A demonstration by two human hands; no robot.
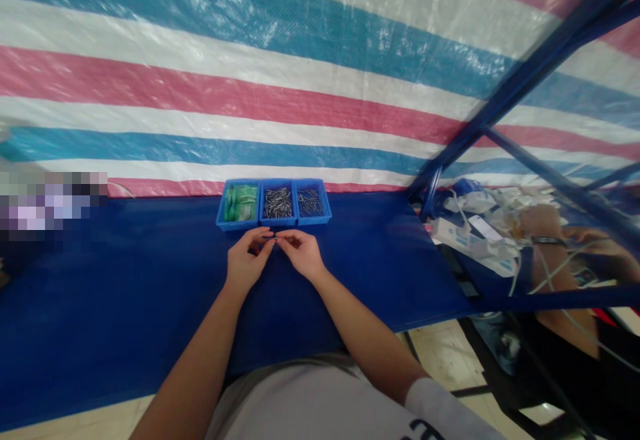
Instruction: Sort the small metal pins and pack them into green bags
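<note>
Both hands meet just in front of three joined blue bins, above the blue table [165, 280]. My left hand [249, 258] is closed, thumb and fingers pinching something too small to make out. My right hand [301, 251] is also closed in a pinch, its fingertips nearly touching those of the left. Green packets lie in the left bin [241, 203]. Short metal pieces fill the middle bin [278, 203]. The right bin [311, 203] contains thin, dark metal pieces.
Striped plastic sheeting [250, 103] hangs behind the table. A blue metal frame [480, 120] rises at the right. Beyond it, another person's arm [550, 260] is among white boxes [465, 237], cables and a phone [485, 228]. A blurred patch shows at far left.
</note>
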